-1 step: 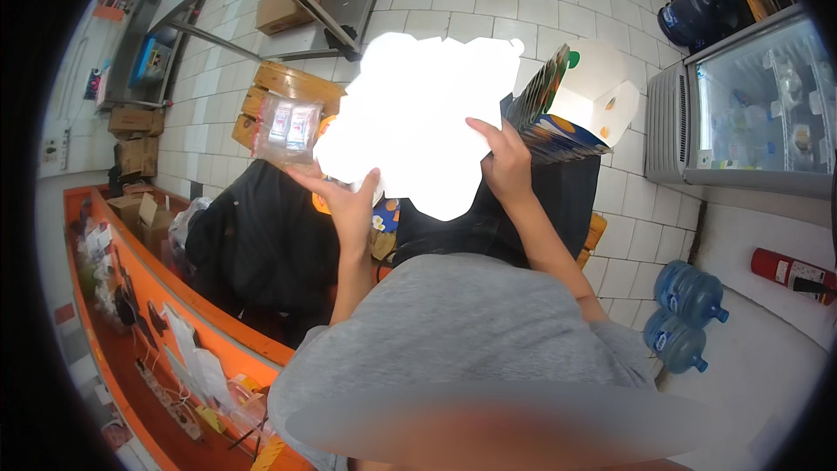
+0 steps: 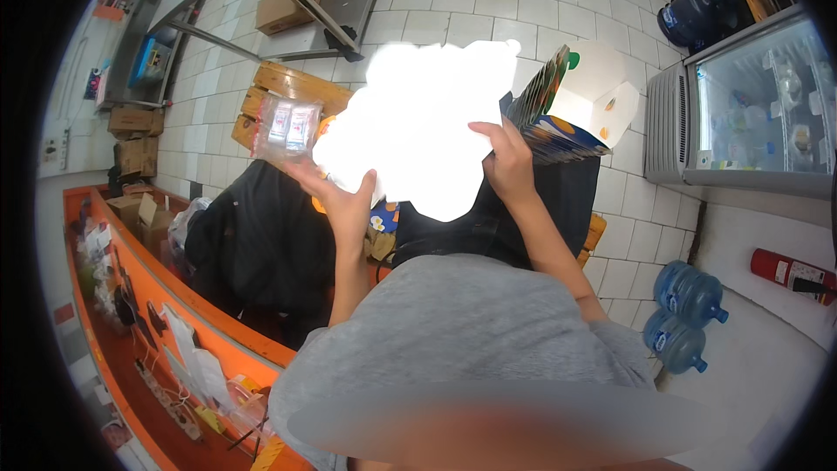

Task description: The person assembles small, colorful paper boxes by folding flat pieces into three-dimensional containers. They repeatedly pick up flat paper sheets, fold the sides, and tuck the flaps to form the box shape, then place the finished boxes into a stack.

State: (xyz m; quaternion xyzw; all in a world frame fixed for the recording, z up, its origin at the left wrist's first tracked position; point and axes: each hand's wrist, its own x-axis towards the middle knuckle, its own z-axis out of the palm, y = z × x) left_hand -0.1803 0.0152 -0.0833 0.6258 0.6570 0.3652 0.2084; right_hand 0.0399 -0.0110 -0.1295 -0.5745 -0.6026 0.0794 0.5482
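A: What does each hand carry?
B: The left hand (image 2: 344, 196) is raised, palm up and fingers half curled, supporting a clear plastic packet (image 2: 288, 128) that holds two small cartons; the thumb rests against a bright white overexposed patch whose nature cannot be told. The right hand (image 2: 507, 166) is closed on the lower edge of a fanned stack of flat printed cartons (image 2: 549, 118), with an opened white box (image 2: 602, 92) at the top of the stack.

A: Where do these things sit in the scene?
B: Both are held up at head height, the packet to the left, the stack to the right, well above a white tiled floor (image 2: 488, 9).

A: What surrounds them?
B: A wooden pallet (image 2: 292, 87) lies on the floor behind the packet; a glass-fronted cooler (image 2: 750, 105) stands at right, two blue water bottles (image 2: 684, 314) and a red fire extinguisher (image 2: 789, 272) below it; an orange tabletop (image 2: 166, 296) runs along the lower left
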